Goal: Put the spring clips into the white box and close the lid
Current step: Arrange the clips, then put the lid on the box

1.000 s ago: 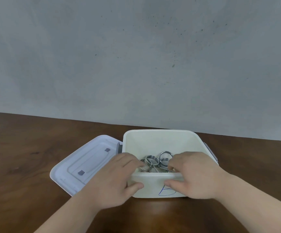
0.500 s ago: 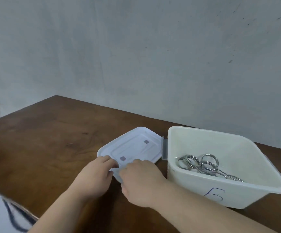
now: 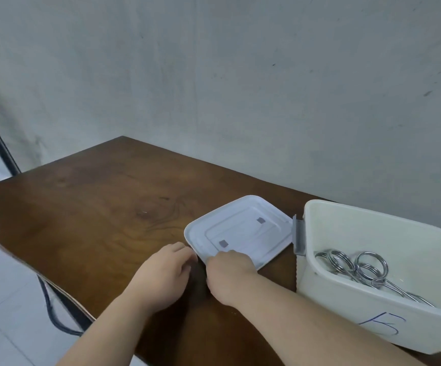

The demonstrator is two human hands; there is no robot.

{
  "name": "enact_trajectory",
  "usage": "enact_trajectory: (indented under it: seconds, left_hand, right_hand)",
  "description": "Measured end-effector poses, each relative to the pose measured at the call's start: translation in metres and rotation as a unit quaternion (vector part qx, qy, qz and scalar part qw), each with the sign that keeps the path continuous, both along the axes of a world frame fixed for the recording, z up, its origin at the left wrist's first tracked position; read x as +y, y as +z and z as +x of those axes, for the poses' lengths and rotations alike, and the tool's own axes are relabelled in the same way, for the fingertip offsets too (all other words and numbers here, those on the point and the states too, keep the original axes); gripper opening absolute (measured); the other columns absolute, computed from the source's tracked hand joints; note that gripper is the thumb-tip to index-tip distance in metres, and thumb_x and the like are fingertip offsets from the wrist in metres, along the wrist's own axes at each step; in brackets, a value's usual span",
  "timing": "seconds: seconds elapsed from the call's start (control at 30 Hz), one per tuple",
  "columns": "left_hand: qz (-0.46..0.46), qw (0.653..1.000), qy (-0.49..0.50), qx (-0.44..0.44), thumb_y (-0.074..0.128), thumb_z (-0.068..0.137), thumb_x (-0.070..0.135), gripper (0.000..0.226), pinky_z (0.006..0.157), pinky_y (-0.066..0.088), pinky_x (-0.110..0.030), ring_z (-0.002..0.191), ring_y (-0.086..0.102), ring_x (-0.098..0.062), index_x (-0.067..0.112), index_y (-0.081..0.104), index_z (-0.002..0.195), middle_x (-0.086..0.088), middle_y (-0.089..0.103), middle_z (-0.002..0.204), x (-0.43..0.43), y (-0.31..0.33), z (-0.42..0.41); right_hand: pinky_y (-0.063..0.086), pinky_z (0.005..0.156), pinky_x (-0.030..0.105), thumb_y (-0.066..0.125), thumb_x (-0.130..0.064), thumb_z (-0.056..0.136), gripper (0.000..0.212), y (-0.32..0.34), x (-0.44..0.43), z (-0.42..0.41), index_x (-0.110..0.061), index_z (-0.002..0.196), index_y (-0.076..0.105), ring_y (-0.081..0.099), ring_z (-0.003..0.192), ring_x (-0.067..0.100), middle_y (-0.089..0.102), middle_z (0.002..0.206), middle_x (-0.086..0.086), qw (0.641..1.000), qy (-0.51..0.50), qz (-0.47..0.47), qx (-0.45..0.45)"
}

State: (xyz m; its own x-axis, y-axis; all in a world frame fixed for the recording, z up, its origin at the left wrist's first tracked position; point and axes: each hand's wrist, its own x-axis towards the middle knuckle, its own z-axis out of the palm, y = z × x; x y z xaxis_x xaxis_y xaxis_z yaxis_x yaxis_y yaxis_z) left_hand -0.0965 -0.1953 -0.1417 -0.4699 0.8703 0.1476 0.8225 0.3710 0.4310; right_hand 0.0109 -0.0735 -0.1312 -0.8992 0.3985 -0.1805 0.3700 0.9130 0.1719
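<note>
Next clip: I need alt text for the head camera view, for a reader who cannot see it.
Both hands, left hand and right hand, rest at the near corner of a white lid lying flat on a brown wooden table. To the right stands an open white box holding metal spring clips, with a blue handwritten mark on its front.

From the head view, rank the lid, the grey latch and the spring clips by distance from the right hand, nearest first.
1. Lid, under the right hand's fingertips.
2. Grey latch, on the box's left wall.
3. Spring clips, inside the box, rightmost.
</note>
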Motion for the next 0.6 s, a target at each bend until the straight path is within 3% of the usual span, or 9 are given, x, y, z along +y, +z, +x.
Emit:
enact_trajectory:
  seconds: [0.07, 0.17, 0.27, 0.33, 0.43, 0.53, 0.6]
  left_hand:
    - [0.009, 1.0, 0.009, -0.004, 0.049, 0.096, 0.016, 0.023, 0.085, 0.046, -0.023, 0.1, 0.053, -0.007, 0.029, 0.064, 0.106, 0.017, 0.056, 0.103, 0.0, 0.004, -0.001]
    - [0.049, 0.998, 0.038, 0.003, 0.055, 0.092, 0.011, 0.031, 0.095, 0.047, -0.027, 0.11, 0.054, -0.01, 0.023, 0.063, 0.119, 0.013, 0.055, 0.111, 0.003, 0.016, -0.005]
    - [0.107, 0.992, 0.068, 0.007, 0.062, 0.089, 0.008, 0.042, 0.1, 0.044, -0.031, 0.12, 0.054, -0.019, 0.013, 0.057, 0.131, -0.001, 0.058, 0.127, 0.008, 0.033, -0.007]
    - [0.127, 0.99, 0.066, 0.001, 0.061, 0.09, 0.01, 0.049, 0.103, 0.042, -0.031, 0.127, 0.051, -0.02, 0.014, 0.05, 0.138, -0.002, 0.054, 0.136, 0.016, 0.046, -0.004]
    - [0.148, 0.987, 0.065, -0.016, 0.056, 0.098, 0.03, 0.052, 0.111, 0.04, -0.034, 0.137, 0.042, -0.014, 0.026, 0.038, 0.146, 0.006, 0.043, 0.149, 0.034, 0.064, 0.009]
    - [0.145, 0.988, 0.044, -0.021, 0.043, 0.097, 0.055, 0.057, 0.118, 0.033, -0.04, 0.144, 0.032, -0.011, 0.034, 0.031, 0.149, 0.012, 0.032, 0.158, 0.055, 0.079, 0.025]
    - [0.147, 0.989, -0.005, -0.034, 0.029, 0.093, 0.071, 0.067, 0.121, 0.026, -0.039, 0.147, 0.023, -0.008, 0.036, 0.028, 0.15, 0.014, 0.026, 0.16, 0.068, 0.085, 0.036]
  right_hand:
    - [0.046, 0.071, 0.035, 0.053, -0.017, 0.1, 0.02, 0.007, 0.0, -0.001, -0.016, 0.115, 0.065, 0.064, 0.095, 0.029, 0.066, 0.114, 0.011, 0.999, 0.016, 0.002, 0.029]
    - [0.058, 0.074, 0.034, 0.054, -0.026, 0.099, 0.018, 0.044, -0.001, -0.002, -0.015, 0.109, 0.065, 0.065, 0.084, 0.023, 0.062, 0.103, 0.008, 0.985, -0.002, -0.04, 0.168]
    - [0.057, 0.071, 0.03, 0.051, -0.032, 0.1, 0.02, 0.092, -0.001, 0.005, -0.016, 0.1, 0.061, 0.063, 0.081, 0.018, 0.057, 0.094, 0.002, 0.95, -0.025, -0.094, 0.298]
    - [0.049, 0.061, 0.025, 0.047, -0.033, 0.1, 0.024, 0.12, 0.004, 0.017, -0.02, 0.081, 0.053, 0.058, 0.073, 0.014, 0.052, 0.086, -0.004, 0.917, -0.039, -0.131, 0.374]
    - [0.03, 0.05, 0.025, 0.045, -0.028, 0.098, 0.038, 0.161, 0.017, 0.047, -0.022, 0.062, 0.034, 0.043, 0.058, 0.009, 0.041, 0.071, -0.006, 0.843, -0.084, -0.2, 0.492]
    - [0.028, 0.051, 0.032, 0.047, -0.027, 0.094, 0.036, 0.185, 0.042, 0.083, -0.018, 0.062, 0.034, 0.033, 0.055, 0.014, 0.037, 0.061, -0.006, 0.736, -0.165, -0.306, 0.581]
    - [0.032, 0.059, 0.032, 0.055, -0.04, 0.085, 0.037, 0.191, 0.059, 0.111, -0.014, 0.062, 0.042, 0.038, 0.058, 0.016, 0.042, 0.061, -0.005, 0.651, -0.206, -0.38, 0.624]
